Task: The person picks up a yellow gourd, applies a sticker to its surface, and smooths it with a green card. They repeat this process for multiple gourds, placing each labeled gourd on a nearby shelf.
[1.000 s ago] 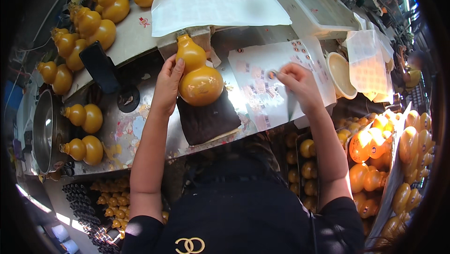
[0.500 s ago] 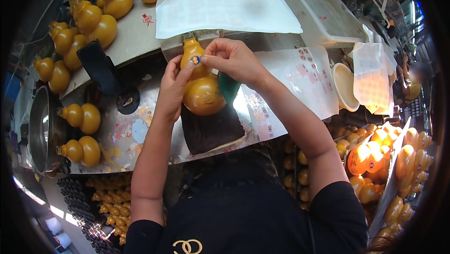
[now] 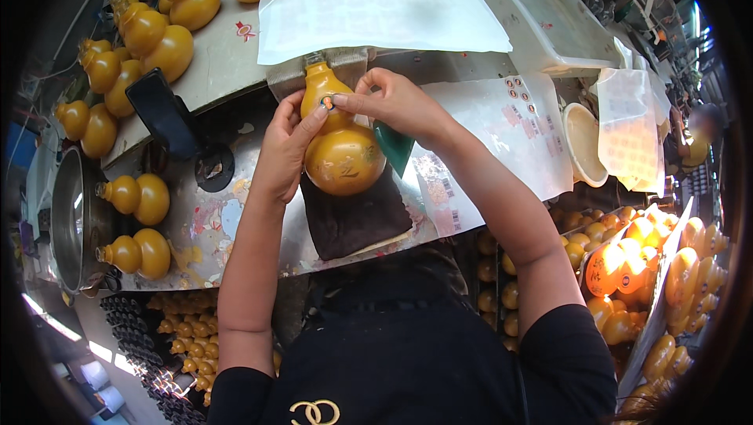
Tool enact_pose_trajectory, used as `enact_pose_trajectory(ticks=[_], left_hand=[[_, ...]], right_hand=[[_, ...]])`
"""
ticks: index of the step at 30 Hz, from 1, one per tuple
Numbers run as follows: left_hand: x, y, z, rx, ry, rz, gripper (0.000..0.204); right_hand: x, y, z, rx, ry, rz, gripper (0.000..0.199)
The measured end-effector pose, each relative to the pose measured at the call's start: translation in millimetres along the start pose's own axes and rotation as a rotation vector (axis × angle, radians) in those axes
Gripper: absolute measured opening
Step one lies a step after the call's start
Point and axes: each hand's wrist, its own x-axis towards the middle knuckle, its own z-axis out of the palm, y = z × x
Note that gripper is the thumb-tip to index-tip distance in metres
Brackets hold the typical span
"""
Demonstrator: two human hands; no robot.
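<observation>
A yellow gourd-shaped bottle (image 3: 343, 160) leans over a dark folded cloth (image 3: 357, 225), its neck pointing away from me. My left hand (image 3: 284, 150) grips its left side, thumb up at the waist. On the bottle's upper bulb is a small round sticker (image 3: 327, 102), between both thumbs. My right hand (image 3: 401, 110) has thumb and forefinger pinched at the sticker's right edge. Held in that same hand's lower fingers, a flat green piece like a scraper (image 3: 394, 148) hangs beside the bottle. Faint dark marks show on the lower bulb.
White label sheets (image 3: 376, 9) lie at the back, and a sticker sheet (image 3: 502, 143) lies to the right. More gourd bottles (image 3: 145, 197) stand left, near a phone on a stand (image 3: 163, 111) and a metal basin (image 3: 74, 221). A plastic tray (image 3: 549, 17) and round bowl (image 3: 582, 143) sit right.
My right thumb and forefinger have closed further over the sticker, covering more of it. The bottle has turned slightly, so its lower marks show differently. The green piece has shifted slightly right.
</observation>
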Motion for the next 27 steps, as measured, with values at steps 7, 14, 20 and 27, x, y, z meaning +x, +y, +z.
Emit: enact_pose_trajectory(ticks=[7,14,20,27], left_hand=[[-2.2,-4.1,1.3,-0.02,0.01,0.017,0.049],[-1.6,-8.5,4.4,-0.057,0.036,0.03,0.044],[0.4,-9.2,2.0,-0.06,0.037,0.002,0.044],[-0.8,-10.4,4.2,-0.066,0.039,0.037,0.042]], right_hand=[[-3.6,-2.2,0.7,-0.033,-0.041,0.015,0.056],[-1.2,2.3,2.5,-0.044,-0.066,0.04,0.063],[-1.5,-0.4,4.5,-0.064,-0.064,0.043,0.067],[-0.5,-3.2,0.7,0.011,-0.126,0.058,0.068]])
